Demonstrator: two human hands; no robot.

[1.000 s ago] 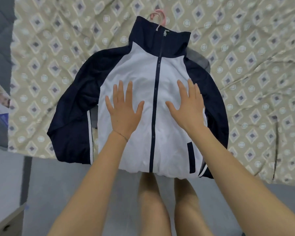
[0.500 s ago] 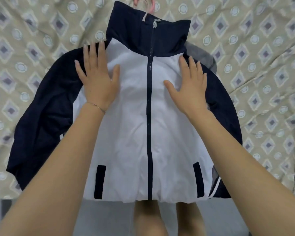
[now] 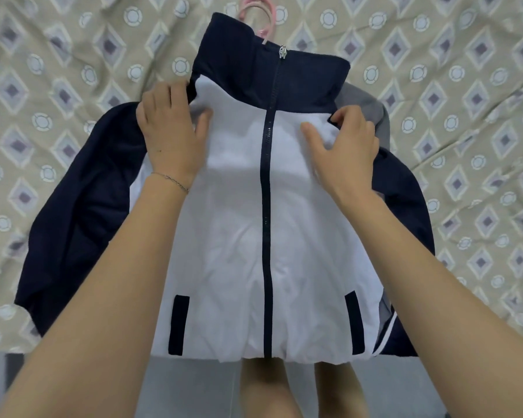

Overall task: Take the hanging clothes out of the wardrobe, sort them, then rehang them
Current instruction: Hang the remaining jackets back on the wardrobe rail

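Note:
A navy and white zip-up jacket (image 3: 239, 236) lies face up on the bed, zipped to the collar, its hem hanging over the bed's near edge. A pink hanger (image 3: 258, 18) pokes out above the collar. My left hand (image 3: 169, 134) grips the jacket's left shoulder, fingers curled round the fabric edge. On the right shoulder, my right hand (image 3: 344, 146) pinches the white cloth between thumb and fingers. A grey garment (image 3: 369, 101) shows from under the jacket behind my right hand.
The bed is covered with a beige bedspread (image 3: 465, 116) patterned with diamonds and circles. Grey floor (image 3: 209, 393) and my bare legs show below the bed's edge.
Both hands slid up the jacket front from the chest to the shoulders. They lay flat before and now curl round the fabric at each shoulder.

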